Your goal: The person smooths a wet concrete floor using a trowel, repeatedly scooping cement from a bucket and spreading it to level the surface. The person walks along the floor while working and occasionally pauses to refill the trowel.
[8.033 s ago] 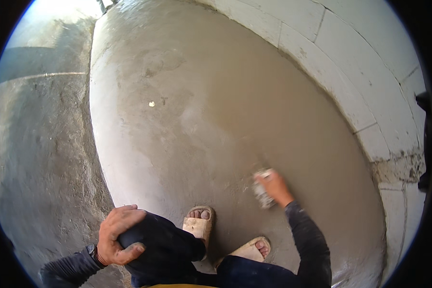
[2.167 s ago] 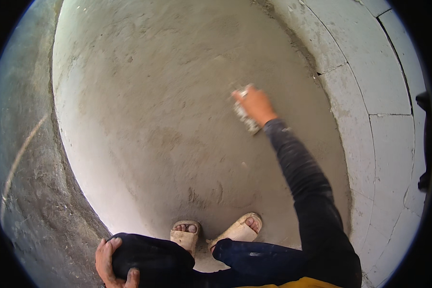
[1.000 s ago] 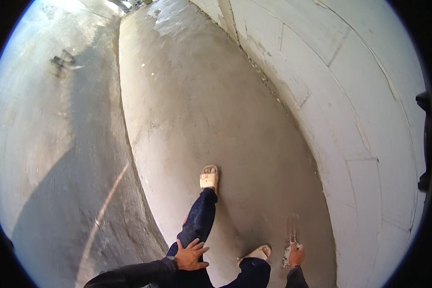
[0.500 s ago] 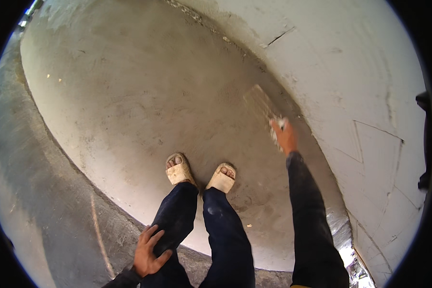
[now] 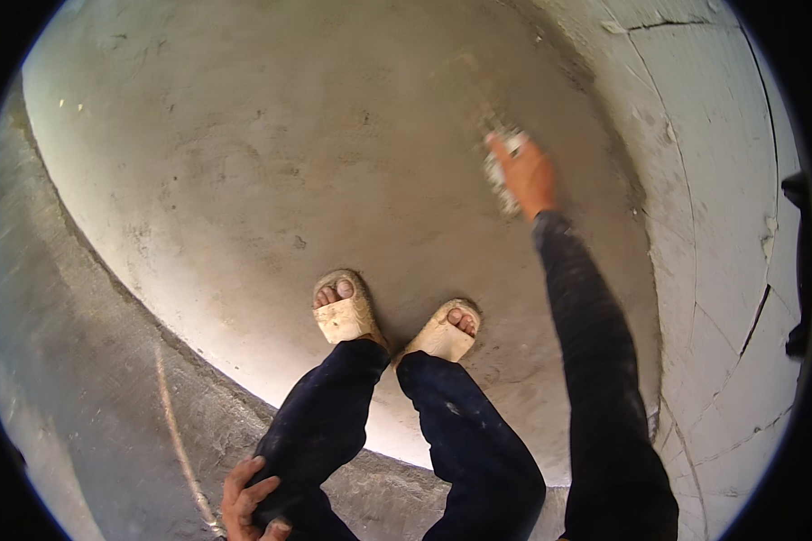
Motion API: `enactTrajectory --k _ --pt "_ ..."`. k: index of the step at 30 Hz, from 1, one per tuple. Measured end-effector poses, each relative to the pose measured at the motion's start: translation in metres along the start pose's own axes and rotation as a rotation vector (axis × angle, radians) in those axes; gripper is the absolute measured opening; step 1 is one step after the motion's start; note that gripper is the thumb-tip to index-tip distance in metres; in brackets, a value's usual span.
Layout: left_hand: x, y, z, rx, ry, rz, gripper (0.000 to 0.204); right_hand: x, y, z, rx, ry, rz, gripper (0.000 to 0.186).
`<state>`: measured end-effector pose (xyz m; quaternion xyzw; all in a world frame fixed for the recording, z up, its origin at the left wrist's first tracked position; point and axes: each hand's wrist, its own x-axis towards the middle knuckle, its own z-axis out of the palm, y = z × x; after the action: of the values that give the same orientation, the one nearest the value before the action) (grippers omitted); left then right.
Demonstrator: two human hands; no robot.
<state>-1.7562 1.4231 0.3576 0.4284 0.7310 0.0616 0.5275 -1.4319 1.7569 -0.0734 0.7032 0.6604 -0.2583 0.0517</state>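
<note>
Whitish crust covers the handle of the trowel (image 5: 498, 187), and the fingers of the right hand (image 5: 530, 178) are wrapped round it, with its blurred blade reaching ahead over the cement slab (image 5: 244, 216), near that slab's right edge. Gripped from above, the tool can probably be kept low and flat to the surface. The left hand (image 5: 246, 505), partly cut off by the picture's lower edge, has loosely spread fingers and no tool in them; it lies against the left trouser leg (image 5: 320, 415), presumably to prop the bent body. Both cream sandals (image 5: 347, 316) stand toward the slab's near edge, set apart, likely for balance. Beyond the right edge rises a pale block wall (image 5: 731, 180); past the left edge lies rough grey ground (image 5: 90, 334).
</note>
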Motion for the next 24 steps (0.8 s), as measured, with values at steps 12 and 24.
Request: enactTrajectory --k 12,24 --pt "-0.003 0.012 -0.002 -0.039 -0.057 -0.053 0.05 -0.188 -0.112 0.088 0.086 -0.444 -0.405 0.058" --pt "0.009 -0.005 -0.02 -0.077 0.026 -0.007 0.048 0.075 -0.038 -0.022 0.058 0.138 0.054 0.077"
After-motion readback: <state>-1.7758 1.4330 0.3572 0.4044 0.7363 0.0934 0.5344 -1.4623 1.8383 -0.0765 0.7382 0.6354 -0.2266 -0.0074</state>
